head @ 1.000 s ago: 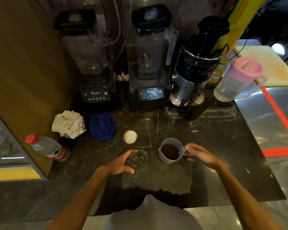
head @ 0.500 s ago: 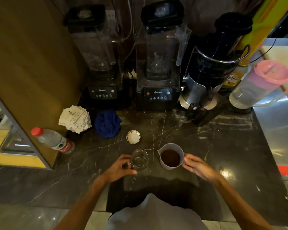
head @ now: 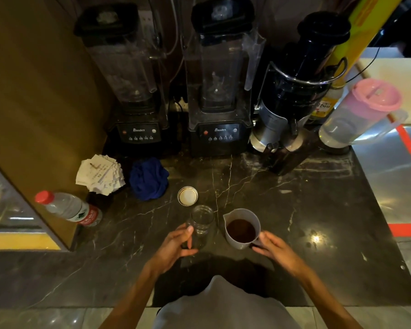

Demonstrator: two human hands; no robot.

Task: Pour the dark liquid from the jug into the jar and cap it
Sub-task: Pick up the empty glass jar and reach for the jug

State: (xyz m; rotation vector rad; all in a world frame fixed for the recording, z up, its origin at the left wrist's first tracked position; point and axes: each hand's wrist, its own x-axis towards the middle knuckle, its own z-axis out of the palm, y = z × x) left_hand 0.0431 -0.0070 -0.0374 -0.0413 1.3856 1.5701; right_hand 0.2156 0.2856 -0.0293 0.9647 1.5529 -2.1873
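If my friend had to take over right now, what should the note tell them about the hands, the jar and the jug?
Left hand: wrapped around the empty glass jar, which stands upright on the counter.
Right hand: at the handle of the jug; a firm grip cannot be confirmed.
The jug sits right of the jar, dark liquid inside.
The lid lies behind the jar, off it.
Done: nothing poured.
Left: lift the jug, pour, screw on the lid.

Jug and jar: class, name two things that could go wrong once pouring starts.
1. The jar has a narrow mouth and the jug looks nearly full of dark liquid, so a fast tilt could spill onto the counter.
2. The left hand grips the jar low; a nudge might tip it.
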